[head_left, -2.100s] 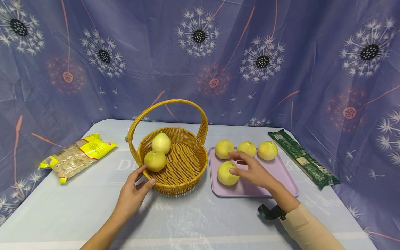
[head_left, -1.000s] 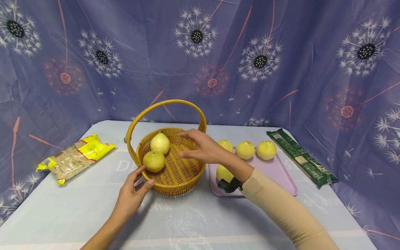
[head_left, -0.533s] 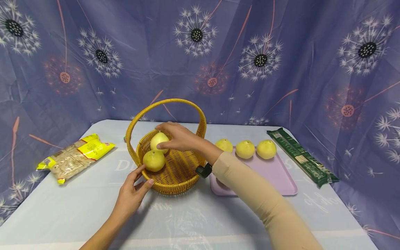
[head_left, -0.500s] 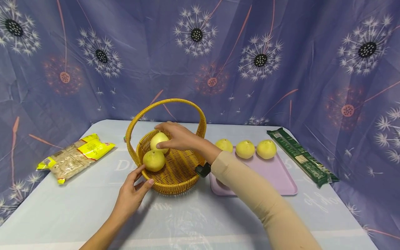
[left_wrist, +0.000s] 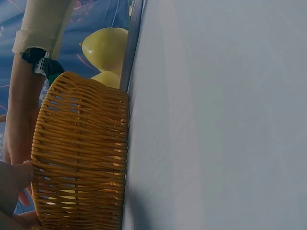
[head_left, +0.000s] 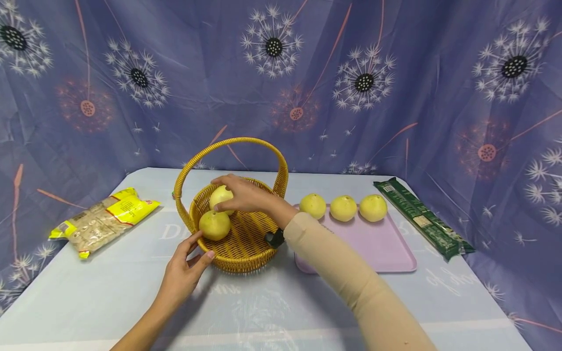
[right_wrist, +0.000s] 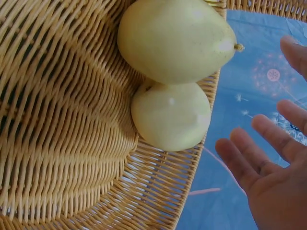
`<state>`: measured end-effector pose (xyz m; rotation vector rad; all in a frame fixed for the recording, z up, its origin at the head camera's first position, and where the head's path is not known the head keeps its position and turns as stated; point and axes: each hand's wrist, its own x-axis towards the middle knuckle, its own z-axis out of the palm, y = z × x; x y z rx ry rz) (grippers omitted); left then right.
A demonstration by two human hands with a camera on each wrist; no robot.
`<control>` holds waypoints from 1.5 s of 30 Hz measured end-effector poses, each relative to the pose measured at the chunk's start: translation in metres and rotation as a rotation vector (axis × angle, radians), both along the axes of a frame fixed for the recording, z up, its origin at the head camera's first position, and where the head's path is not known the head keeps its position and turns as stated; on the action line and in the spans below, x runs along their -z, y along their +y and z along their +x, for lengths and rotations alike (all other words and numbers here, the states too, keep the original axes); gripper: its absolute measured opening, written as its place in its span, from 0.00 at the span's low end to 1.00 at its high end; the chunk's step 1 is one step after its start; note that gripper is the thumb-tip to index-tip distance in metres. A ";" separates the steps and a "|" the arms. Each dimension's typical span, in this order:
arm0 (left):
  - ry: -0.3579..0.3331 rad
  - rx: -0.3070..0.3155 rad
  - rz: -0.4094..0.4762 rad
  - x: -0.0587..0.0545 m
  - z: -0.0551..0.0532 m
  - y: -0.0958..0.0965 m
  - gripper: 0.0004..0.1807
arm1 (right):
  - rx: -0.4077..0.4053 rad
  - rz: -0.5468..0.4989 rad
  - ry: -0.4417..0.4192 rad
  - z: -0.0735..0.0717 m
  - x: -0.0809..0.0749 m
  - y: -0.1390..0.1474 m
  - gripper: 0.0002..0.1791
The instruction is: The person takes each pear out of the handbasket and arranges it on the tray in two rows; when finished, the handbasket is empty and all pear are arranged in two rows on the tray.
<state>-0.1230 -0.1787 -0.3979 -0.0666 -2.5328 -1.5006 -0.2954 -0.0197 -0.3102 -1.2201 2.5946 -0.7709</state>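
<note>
In the head view, a yellow wicker basket (head_left: 250, 234) with a tall handle holds two fruits. The far one (head_left: 219, 196) is pale, round and yellow-green; the near one (head_left: 214, 225) is a little darker. My left hand (head_left: 184, 270) holds the basket's near-left rim with thumb and fingers. My right hand (head_left: 242, 195) is over the basket, its fingers arched above the far fruit and its thumb just above the gap between the fruits. In the right wrist view, the right hand (right_wrist: 278, 177) has its fingers spread, apart from the two fruits.
Right of the basket lies a lilac tray (head_left: 373, 248) with three similar fruits (head_left: 343, 208) along its back; the right sleeve covers its front left. A green long packet (head_left: 423, 217) lies farther right. A yellow-and-clear bag (head_left: 105, 219) lies at left.
My right hand has moved left from beside the tray's front fruit, carrying nothing, to above the basket's far fruit. My left hand has stayed at the basket's rim.
</note>
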 end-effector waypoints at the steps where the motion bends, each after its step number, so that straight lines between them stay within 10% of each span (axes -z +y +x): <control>1: 0.001 0.000 0.000 0.000 0.000 0.000 0.34 | -0.005 0.003 -0.004 0.000 0.000 -0.001 0.39; 45: -0.009 -0.001 0.002 0.000 0.001 0.000 0.35 | -0.224 0.190 -0.132 -0.005 0.034 -0.022 0.34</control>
